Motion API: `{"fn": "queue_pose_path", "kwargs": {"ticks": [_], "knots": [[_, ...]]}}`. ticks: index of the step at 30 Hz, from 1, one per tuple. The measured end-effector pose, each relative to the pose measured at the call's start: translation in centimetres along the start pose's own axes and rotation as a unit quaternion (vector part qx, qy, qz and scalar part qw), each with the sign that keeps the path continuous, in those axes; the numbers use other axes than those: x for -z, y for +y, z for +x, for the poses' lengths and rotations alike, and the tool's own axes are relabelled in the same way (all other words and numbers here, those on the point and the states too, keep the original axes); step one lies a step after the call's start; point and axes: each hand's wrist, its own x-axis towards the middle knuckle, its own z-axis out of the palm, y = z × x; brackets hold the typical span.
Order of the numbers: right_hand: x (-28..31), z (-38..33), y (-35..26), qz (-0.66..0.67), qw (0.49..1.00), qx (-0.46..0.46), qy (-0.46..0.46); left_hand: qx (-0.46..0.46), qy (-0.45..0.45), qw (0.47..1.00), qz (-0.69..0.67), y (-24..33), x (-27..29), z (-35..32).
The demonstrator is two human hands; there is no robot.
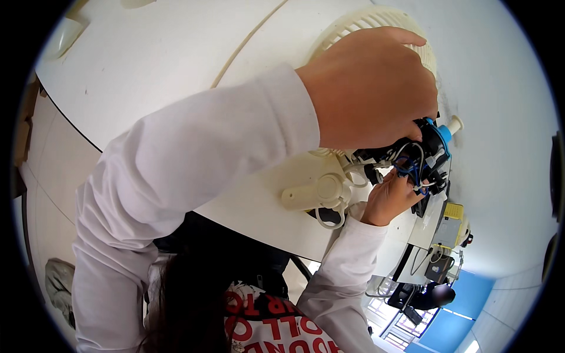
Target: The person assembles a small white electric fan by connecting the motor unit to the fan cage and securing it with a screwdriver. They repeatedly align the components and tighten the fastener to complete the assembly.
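A black electric fan motor (432,144) with a bright blue ring, a cream knob and blue, white and black wires is between my two hands at the right. My left hand (374,88) reaches across from above, its fingers curled over the motor's near side; the fingertips are partly hidden. From below, my right hand (388,200) grips the motor's wired underside. Behind my left hand lies a round cream fan grille (347,26) with slats. A cream plastic fan neck (312,194) rests on the table beside my right wrist, linked by a pale cable.
The white table (159,65) spreads to the left, with a thin cream strip (247,38) across it. Farther right stand a yellow and grey box (450,226) and a black box (438,269). Another person (432,296) sits in the distance. Cartons are at the far left.
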Motion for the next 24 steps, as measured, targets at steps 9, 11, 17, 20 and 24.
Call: {"fn": "queue_pose_path", "kwargs": {"ticks": [9, 11, 17, 20, 24], "knots": [[0.4, 0.5, 0.7, -0.099, 0.995, 0.014, -0.016, -0.037, 0.022, 0.999, -0.007, -0.2, -0.2, 0.4], [-0.5, 0.8, -0.2, -0.052, 0.998, -0.009, -0.028, -0.012, 0.005, 0.999, -0.033, 0.2, 0.1, 0.6], [-2.2, 0.8, -2.3, -0.066, 0.997, 0.02, -0.039, -0.01, 0.019, 0.997, -0.072, 0.7, 0.3, 0.1], [-2.1, 0.9, -2.0, -0.101, 0.993, 0.044, -0.048, 0.004, 0.02, 0.997, -0.077, 0.8, 0.4, -0.1], [-2.4, 1.2, -2.9, -0.116, 0.99, 0.04, -0.072, -0.005, 0.035, 0.997, -0.067, 0.7, 0.3, -0.3]]}}
